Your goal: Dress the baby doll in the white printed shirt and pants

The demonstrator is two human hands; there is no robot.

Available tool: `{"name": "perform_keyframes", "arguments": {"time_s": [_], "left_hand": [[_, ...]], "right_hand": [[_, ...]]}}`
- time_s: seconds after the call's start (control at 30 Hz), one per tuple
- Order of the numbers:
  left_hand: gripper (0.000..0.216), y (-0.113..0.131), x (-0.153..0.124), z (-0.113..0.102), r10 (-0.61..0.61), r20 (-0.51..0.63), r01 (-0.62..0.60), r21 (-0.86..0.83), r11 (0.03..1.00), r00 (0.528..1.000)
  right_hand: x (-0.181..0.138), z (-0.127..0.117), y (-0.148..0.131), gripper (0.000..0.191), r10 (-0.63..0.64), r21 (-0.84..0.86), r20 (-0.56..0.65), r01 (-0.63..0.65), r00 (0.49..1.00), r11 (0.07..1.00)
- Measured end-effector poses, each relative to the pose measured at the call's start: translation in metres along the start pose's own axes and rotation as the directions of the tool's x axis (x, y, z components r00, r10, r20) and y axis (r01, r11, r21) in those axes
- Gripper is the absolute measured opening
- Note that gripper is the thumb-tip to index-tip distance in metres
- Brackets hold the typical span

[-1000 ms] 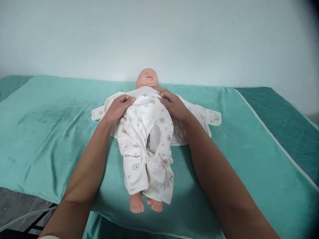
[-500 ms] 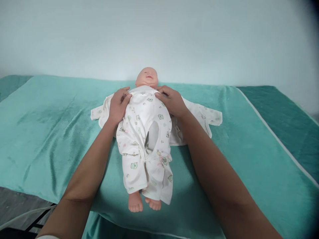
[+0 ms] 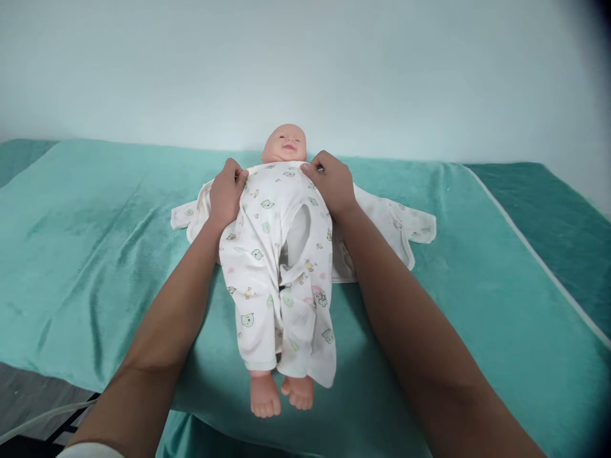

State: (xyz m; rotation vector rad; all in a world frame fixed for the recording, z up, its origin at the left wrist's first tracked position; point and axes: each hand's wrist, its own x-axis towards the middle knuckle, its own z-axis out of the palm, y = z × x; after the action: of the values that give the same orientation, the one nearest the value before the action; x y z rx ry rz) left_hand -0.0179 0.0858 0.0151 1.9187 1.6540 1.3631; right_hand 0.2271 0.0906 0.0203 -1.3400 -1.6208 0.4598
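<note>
A baby doll [image 3: 285,144] lies on its back, head toward the wall and bare feet toward me. White baby pants [image 3: 258,254] with small animal prints cover its legs and torso up to the neck, with an opening at the crotch. My left hand [image 3: 228,193] pinches the top edge of the pants on the left side. On the other side, my right hand [image 3: 330,183] grips the same edge near the doll's neck. Beneath the doll a white baby shirt [image 3: 382,216] is spread out, its two sleeves stretched sideways. My fingertips are partly hidden by the cloth.
A turquoise sheet [image 3: 109,254] with several wrinkles covers the table. Darker green cloth [image 3: 539,210] shows at the right. A pale wall [image 3: 305,63] stands behind. At the lower left are a grey floor [image 3: 28,388] and a white cable [image 3: 48,416].
Both hands have closed on the pants' top edge and drawn it up toward the doll's neck. The pant legs have ridden up, and more of the feet shows.
</note>
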Motion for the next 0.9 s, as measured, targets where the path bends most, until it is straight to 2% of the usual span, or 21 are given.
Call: {"name": "perform_keyframes", "arguments": {"time_s": [0.07, 0.17, 0.23, 0.33, 0.5, 0.67, 0.73, 0.8, 0.9], "left_hand": [[0.007, 0.001, -0.003, -0.002, 0.046, 0.055, -0.046, 0.003, 0.999, 0.997], [0.018, 0.005, -0.014, -0.009, 0.152, 0.134, -0.159, 0.042, 0.986, 0.979], [0.026, 0.007, -0.022, -0.014, 0.183, 0.156, -0.195, 0.070, 0.978, 0.971], [0.035, 0.004, -0.035, -0.019, 0.171, 0.151, -0.183, 0.074, 0.980, 0.974], [0.043, 0.003, -0.057, -0.027, 0.161, 0.185, -0.183, 0.109, 0.977, 0.969], [0.034, 0.010, -0.086, -0.042, 0.212, 0.203, -0.239, 0.117, 0.964, 0.956], [0.028, 0.014, -0.093, -0.045, 0.174, 0.167, -0.194, 0.113, 0.975, 0.970], [0.025, 0.016, -0.096, -0.047, 0.104, 0.146, -0.114, 0.064, 0.991, 0.984], [0.025, 0.021, -0.096, -0.046, 0.017, 0.197, -0.002, -0.079, 0.997, 0.980]], "right_hand": [[-0.004, 0.000, -0.001, 0.023, -0.012, 0.081, 0.009, 0.011, 1.000, 0.997], [-0.015, -0.003, -0.005, 0.028, -0.132, 0.146, 0.037, 0.126, 0.991, 0.981], [-0.023, -0.006, -0.004, 0.036, -0.206, 0.117, 0.092, 0.195, 0.974, 0.974], [-0.033, -0.008, 0.002, 0.042, -0.210, 0.011, 0.143, 0.211, 0.967, 0.978], [-0.043, -0.006, 0.014, 0.039, -0.143, -0.101, 0.029, 0.145, 0.989, 0.984], [-0.053, -0.007, 0.011, 0.026, -0.179, -0.087, -0.072, 0.172, 0.981, 0.981], [-0.063, -0.009, 0.007, 0.018, -0.152, -0.057, -0.147, 0.145, 0.978, 0.988], [-0.073, -0.012, 0.004, 0.013, -0.056, 0.018, -0.186, 0.060, 0.981, 0.998], [-0.087, -0.016, 0.000, 0.019, 0.158, 0.141, -0.097, -0.144, 0.983, 0.979]]}}
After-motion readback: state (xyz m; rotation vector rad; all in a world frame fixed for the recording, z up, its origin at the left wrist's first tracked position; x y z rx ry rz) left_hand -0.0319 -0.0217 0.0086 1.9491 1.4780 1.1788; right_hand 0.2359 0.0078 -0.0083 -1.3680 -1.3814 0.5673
